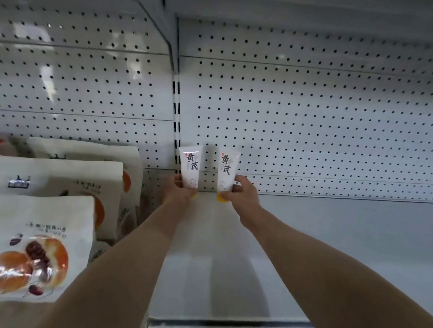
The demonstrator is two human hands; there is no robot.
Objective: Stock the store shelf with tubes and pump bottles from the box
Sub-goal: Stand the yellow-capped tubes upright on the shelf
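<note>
Two white plastic tubes with yellow caps held upright at frame centre, caps down at back of white metal shelf (332, 248): left tube (190, 166) grasped by left hand (180, 192), right tube (227, 169) by right hand (239, 193). Neither released; rest of shelf bay bare. Stocking judged barely begun; box, pump bottles not seen.

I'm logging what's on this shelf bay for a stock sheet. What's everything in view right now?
tubes: two, white with yellow caps and dark lettering, upright at the back of the shelf, one in each hand, the second here
snack bags: at least three, white with orange bread pictures, lined up in the left bay
shelf: one, white, right bay
pegboard back panel: white, dotted with holes, behind both bays
left hand: grips the left tube
right hand: grips the right tube
</note>
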